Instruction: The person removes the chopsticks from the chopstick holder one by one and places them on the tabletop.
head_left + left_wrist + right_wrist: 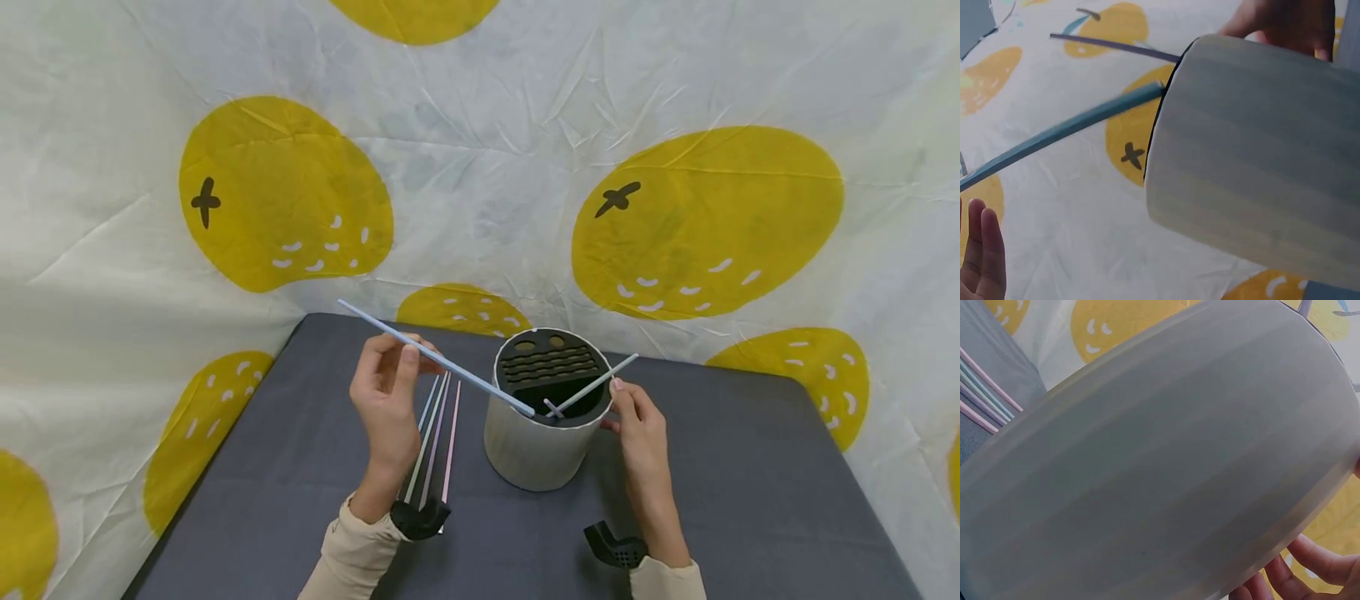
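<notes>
My left hand [390, 400] pinches a light-blue straw [435, 354] between thumb and fingers, left of a round pale container [528, 454]. The straw slants down to the right, and its lower end overlaps the container's front rim. In the left wrist view that straw [1072, 128] reaches the rim from the left. My right hand [641, 433] holds the container's right side, thumb up near the rim; in the right wrist view its fingers [1319, 562] lie against the wall. A pale green straw [600, 383] leans out of the open front compartment, beside a short purple straw end [553, 407].
Several pastel straws [452, 442] lie on the dark grey tablecloth [750, 483], partly behind my left wrist. The container's black top insert [555, 358] has round holes and wavy slots at the back. A white fabric backdrop [480, 200] with yellow fruit stands behind the table.
</notes>
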### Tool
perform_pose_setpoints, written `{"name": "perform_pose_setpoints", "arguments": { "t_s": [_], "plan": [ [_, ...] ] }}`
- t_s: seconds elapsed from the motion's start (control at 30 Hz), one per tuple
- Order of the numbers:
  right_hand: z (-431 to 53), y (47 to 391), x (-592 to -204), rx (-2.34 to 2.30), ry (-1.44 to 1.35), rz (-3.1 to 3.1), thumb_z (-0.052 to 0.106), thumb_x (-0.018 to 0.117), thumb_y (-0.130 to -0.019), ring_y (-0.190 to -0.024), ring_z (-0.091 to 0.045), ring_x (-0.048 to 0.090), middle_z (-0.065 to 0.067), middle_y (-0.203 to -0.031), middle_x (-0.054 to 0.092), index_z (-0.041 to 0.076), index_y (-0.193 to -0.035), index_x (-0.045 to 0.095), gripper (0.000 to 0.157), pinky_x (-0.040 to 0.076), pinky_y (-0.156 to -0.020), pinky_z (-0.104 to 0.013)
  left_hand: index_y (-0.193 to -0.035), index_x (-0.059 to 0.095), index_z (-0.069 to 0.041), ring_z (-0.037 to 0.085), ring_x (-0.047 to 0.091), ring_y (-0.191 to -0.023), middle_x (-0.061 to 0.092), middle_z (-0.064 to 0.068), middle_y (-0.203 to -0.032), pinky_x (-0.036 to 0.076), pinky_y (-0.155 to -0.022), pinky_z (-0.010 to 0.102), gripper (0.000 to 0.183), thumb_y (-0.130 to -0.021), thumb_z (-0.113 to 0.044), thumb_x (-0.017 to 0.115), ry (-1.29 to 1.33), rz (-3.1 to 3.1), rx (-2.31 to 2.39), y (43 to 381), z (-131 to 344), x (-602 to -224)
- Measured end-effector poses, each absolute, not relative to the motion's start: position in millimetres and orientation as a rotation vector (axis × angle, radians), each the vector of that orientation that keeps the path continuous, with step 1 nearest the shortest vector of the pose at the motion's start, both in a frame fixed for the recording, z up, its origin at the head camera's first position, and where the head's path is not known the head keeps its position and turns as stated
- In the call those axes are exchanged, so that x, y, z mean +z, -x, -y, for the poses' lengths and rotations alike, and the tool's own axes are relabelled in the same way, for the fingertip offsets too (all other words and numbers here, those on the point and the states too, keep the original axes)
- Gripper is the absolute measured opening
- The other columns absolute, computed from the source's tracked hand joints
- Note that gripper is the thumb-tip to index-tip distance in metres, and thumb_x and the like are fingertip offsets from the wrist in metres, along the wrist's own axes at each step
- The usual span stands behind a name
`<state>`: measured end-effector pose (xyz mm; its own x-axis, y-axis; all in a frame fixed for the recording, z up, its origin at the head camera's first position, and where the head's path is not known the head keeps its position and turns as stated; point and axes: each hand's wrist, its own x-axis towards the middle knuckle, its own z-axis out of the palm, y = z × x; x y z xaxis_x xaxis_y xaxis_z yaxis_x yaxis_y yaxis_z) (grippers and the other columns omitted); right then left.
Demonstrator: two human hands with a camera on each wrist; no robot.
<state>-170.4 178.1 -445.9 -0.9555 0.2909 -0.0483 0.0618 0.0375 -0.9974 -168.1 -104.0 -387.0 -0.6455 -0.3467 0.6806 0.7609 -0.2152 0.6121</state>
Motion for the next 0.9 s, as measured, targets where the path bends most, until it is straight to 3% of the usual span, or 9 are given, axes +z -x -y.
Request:
{"name": "perform_pose_setpoints", "arguments": {
  "t_s": [0.13,0.3,0.47,0.6,0.73,0.9],
  "plan": [
    [-176.6,170.6,-446.5,2.03,0.375,2.155,0.04,0.059,-0.107,-0.101,-0.005,0.063,0.015,-0.106,0.064,0.014,-0.112,0.069,0.029,0.058,-0.079,-0.02,-0.108,0.063,0.008,0.017,0.072,-0.081,0.072,0.006,-0.094,0.064,-0.069,0.031,0.01,-0.103,0.007,0.055,0.463,1.274,-1.988,167.0,115.6,-389.3],
    [-176.0,169.4,-446.0,2.035,0.362,2.141,0.038,0.059,-0.107,-0.1,-0.005,0.062,0.014,-0.105,0.064,0.01,-0.114,0.069,0.031,0.057,-0.078,-0.019,-0.108,0.064,0.007,0.019,0.073,-0.079,0.072,0.009,-0.092,0.064,-0.068,0.031,0.01,-0.104,0.006,0.054,0.415,1.214,-2.027,168.9,129.2,-391.4],
    [-176.2,166.2,-444.2,2.039,0.38,2.092,0.037,0.059,-0.107,-0.1,-0.008,0.06,0.011,-0.101,0.063,0.015,-0.105,0.07,0.025,0.058,-0.077,-0.019,-0.11,0.064,0.01,0.021,0.073,-0.08,0.072,0.01,-0.091,0.064,-0.071,0.032,0.012,-0.104,0.003,0.056,0.357,1.252,-2.04,175.7,145.3,-393.5],
    [-175.8,164.8,-443.1,2.047,0.389,2.075,0.039,0.059,-0.107,-0.1,-0.01,0.059,0.008,-0.1,0.063,0.016,-0.101,0.07,0.026,0.058,-0.077,-0.019,-0.111,0.068,0.004,0.022,0.072,-0.08,0.071,0.01,-0.092,0.065,-0.071,0.032,0.014,-0.104,-0.006,0.062,0.23,1.421,-2.06,183.1,159.3,-397.3],
    [-175.2,164.5,-441.7,2.043,0.385,2.079,0.041,0.059,-0.107,-0.102,-0.012,0.057,0.006,-0.103,0.063,0.009,-0.106,0.069,0.033,0.058,-0.078,-0.018,-0.112,0.071,-0.005,0.021,0.073,-0.079,0.071,0.006,-0.093,0.063,-0.069,0.029,0.015,-0.104,-0.016,0.066,0.074,1.628,-2.129,194.0,173.8,-405.9],
    [-174.2,165.8,-441.7,2.045,0.368,2.093,0.04,0.059,-0.106,-0.104,-0.012,0.059,0.008,-0.103,0.064,0.001,-0.112,0.067,0.04,0.058,-0.078,-0.019,-0.116,0.071,-0.008,0.02,0.075,-0.081,0.072,-0.003,-0.092,0.061,-0.069,0.026,0.019,-0.104,-0.023,0.066,-0.119,1.936,-2.188,202.9,191.6,-426.2]
  ]
}}
